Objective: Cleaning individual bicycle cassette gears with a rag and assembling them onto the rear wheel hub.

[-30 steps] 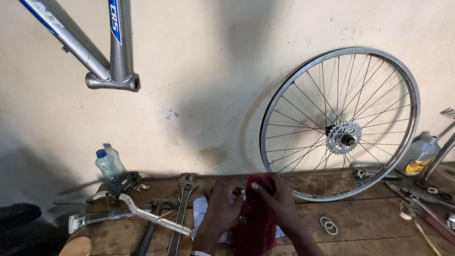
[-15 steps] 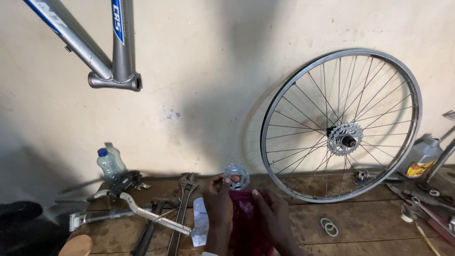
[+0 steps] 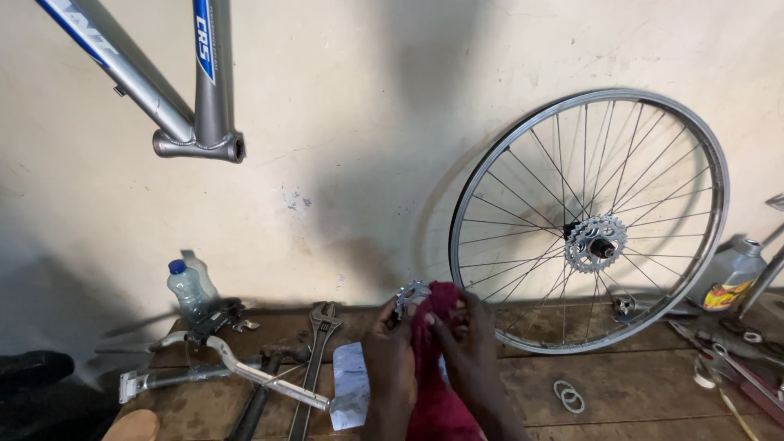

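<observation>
Holding item: small toothed metal sprocket (image 3: 411, 295), silver, gripped low in the middle of the view above the wooden bench (image 3: 621, 400), partly wrapped in a dark red rag (image 3: 437, 359). Left hand (image 3: 390, 359) closed on the sprocket and the rag's left side; right hand (image 3: 469, 347) closed on the rag's right side, fingertips pressed into the cloth just beside the sprocket. Rag hangs down between both hands to the bottom edge.

Just left of the hands, on the bench: white paper scrap (image 3: 351, 392); long adjustable wrench (image 3: 314, 359), lying lengthwise; silver crank arm (image 3: 245, 371), angled; clear plastic bottle (image 3: 189, 290) with blue cap, upright against the wall.

Right of the hands: two metal rings (image 3: 569, 396), flat on the bench, overlapping; spoked bicycle wheel (image 3: 588, 220) with a cog cluster at its hub, leaning on the wall; oil bottle (image 3: 731, 273) at the far right.

Upper left: grey and blue bicycle frame (image 3: 196, 122), hanging clear of the bench.
</observation>
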